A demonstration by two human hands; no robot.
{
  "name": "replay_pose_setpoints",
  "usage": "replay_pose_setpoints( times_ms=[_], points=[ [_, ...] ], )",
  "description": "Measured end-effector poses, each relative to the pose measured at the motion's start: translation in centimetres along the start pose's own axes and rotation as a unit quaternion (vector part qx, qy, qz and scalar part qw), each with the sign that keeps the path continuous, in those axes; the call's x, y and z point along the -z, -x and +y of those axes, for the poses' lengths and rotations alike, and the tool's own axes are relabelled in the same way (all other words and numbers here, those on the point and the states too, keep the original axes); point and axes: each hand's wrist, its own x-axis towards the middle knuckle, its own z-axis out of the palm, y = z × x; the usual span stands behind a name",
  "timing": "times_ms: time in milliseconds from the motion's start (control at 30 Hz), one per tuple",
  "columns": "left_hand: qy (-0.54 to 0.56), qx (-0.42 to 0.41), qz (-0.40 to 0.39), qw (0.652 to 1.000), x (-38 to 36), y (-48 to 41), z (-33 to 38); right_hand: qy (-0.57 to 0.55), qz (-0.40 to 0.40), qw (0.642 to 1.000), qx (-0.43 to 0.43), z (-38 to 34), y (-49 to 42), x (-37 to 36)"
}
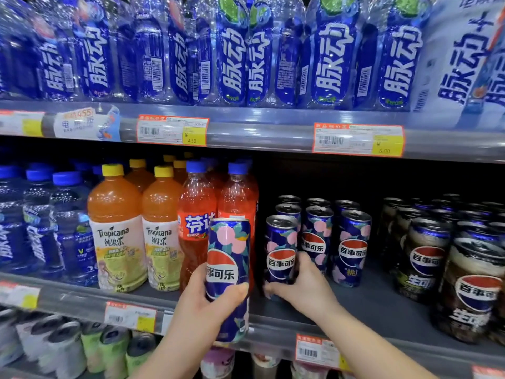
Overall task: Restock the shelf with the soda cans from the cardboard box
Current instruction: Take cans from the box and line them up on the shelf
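Our left hand (207, 305) has its grip wrapped round an upright blue peach-print soda can (228, 272), w/ the open slot just right, next to the front blue can on the grey shelf (382, 302) that our right hand (303, 288) cups.

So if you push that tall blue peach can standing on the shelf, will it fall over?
Probably, if pushed near its top: the can under the right hand is tall and slim on a small base. Tipped over, its round body would likely roll. The shiny metal may feel slippery.
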Motion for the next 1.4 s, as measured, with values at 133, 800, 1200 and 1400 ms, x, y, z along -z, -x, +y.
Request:
replay_pose_setpoints(
  times_ms=[133, 800, 1200, 1400],
  points=[
    [-0.010, -0.009, -0.016, 1.000, -0.4, 0.3, 0.1, -0.015, -0.032, 0.999, -0.010, 0.1, 0.0, 0.5],
    [-0.172, -0.034, -0.127, 0.976, -15.4, -5.3, -3.0, -0.026, 0.055, 0.997, -0.051, 6.6, 3.2, 11.5],
    [-0.200, -0.090, -0.079, 0.972, -11.7, -2.7, -2.2, 0.014, -0.023, 0.999, -0.030, 4.6, 2.4, 8.2],
    [-0.224, -0.124, 0.019, 0.966, -7.7, -3.2, -2.3, -0.046, -0.024, 0.998, -0.018, 4.2, 1.0, 6.5]
  ],
)
